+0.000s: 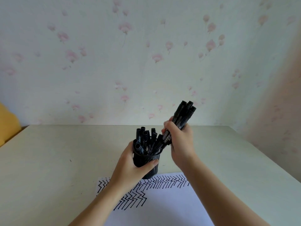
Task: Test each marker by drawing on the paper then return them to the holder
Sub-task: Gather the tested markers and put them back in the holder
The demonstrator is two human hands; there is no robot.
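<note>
Flowery wall (146, 54) behind. Left hand (130, 167) wraps the light holder (150, 167); right hand (180, 144) squeezes slippery markers (180, 121) mid-bundle at 1 o'clock.

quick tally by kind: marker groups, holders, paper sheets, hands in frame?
Marker bundles: 2, one in the mesh holder, one gripped by the right hand; single markers overlap too much to count.
Holders: 1, gripped by the left hand.
Paper sheets: 1, the paper with zigzag lines.
Hands: 2.
Total: 6.
</note>
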